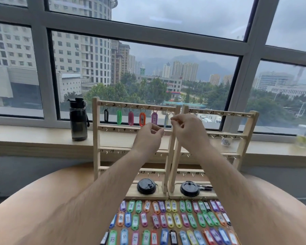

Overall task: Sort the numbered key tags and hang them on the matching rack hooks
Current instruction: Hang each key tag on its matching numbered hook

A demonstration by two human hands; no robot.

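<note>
Rack [96, 138] top rail: my right hand [188, 129] pinches blue tag [166, 121] at hook 6; left hand [147, 135] just below, curled, hold unclear.

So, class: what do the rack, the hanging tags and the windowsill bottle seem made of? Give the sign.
Rack: pale bare wood, matte, square-cut slats. Hanging tags: probably plastic, bright uniform glossy colours; the white inserts look like paper. Bottle: probably smoky translucent plastic, with a black lid.
</note>
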